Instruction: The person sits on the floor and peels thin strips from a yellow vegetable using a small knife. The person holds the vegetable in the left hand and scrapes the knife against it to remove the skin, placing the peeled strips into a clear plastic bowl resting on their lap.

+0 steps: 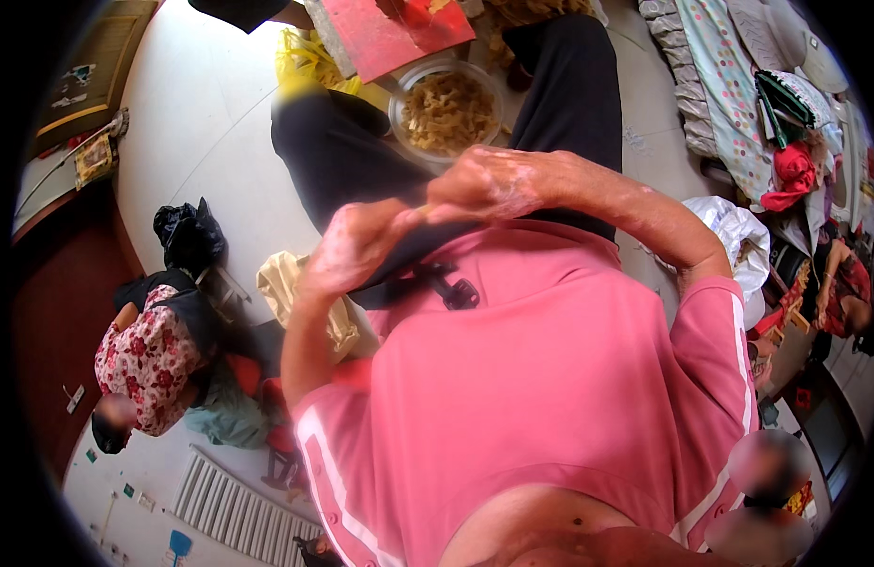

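Observation:
My left hand (359, 244) and my right hand (486, 183) meet in front of my pink shirt, with fingers closed. Between their fingertips a small bit of a yellowish strip (425, 210) shows; the rest of it is hidden by the fingers. Just beyond my right hand, between my knees, stands a round clear plastic tub (499, 99) holding many light-brown, curled pieces (447, 113). What the pieces are made of cannot be told.
A red board (401, 35) lies past the tub, beside a yellow plastic bag (309, 60). A beige cloth bag (284, 280) is at my left, a white sack (724, 227) at my right. A person in a floral top (153, 347) sits at the left; other people are at the right.

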The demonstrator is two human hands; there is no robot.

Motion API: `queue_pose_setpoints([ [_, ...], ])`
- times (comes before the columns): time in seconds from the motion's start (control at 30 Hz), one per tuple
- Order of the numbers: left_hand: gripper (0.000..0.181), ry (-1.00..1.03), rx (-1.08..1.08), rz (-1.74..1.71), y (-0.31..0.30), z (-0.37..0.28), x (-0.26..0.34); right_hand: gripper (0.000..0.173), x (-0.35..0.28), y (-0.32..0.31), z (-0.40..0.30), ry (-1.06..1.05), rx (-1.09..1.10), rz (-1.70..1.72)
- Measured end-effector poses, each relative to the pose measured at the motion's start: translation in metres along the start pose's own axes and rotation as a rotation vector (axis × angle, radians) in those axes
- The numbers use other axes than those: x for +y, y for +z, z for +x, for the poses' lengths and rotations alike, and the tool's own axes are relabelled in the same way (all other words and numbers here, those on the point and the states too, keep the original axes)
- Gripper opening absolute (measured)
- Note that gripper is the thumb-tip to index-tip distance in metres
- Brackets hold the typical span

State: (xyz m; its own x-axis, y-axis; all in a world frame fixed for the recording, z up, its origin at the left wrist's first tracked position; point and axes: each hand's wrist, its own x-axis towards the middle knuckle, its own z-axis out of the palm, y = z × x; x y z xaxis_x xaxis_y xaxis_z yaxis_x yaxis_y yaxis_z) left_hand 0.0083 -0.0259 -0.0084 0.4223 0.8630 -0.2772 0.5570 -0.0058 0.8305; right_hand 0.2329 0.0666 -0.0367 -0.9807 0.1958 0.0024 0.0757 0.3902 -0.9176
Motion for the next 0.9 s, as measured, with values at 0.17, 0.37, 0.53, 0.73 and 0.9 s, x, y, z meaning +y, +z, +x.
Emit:
queue_pose_setpoints([
  [0.17, 0.031, -0.185, -0.080, -0.253, -0.030, -0.030, -0.006, 0.029, -0.005, -0.004, -0.005, 0.041, -0.026, 0.143],
  [0.37, 0.028, -0.037, 0.449, -1.111, -0.028, -0.047, -0.018, 0.026, -0.006, 0.015, 0.026, -0.122, 0.384, 0.202],
  [0.53, 0.027, 0.290, 0.500, -1.740, -0.017, -0.018, 0.010, 0.021, -0.023, 0.012, 0.050, -0.160, 0.606, 0.163],
  [0.73, 0.025, 0.303, 0.743, -0.135, 0.018, 0.023, 0.001, 0.020, -0.007, 0.012, 0.037, -0.115, 0.583, 0.107],
  [0.9, 0.028, 0.308, 0.665, 0.300, 0.028, 0.033, 0.006, 0.020, 0.004, 0.012, 0.021, 0.031, 0.531, 0.304],
])
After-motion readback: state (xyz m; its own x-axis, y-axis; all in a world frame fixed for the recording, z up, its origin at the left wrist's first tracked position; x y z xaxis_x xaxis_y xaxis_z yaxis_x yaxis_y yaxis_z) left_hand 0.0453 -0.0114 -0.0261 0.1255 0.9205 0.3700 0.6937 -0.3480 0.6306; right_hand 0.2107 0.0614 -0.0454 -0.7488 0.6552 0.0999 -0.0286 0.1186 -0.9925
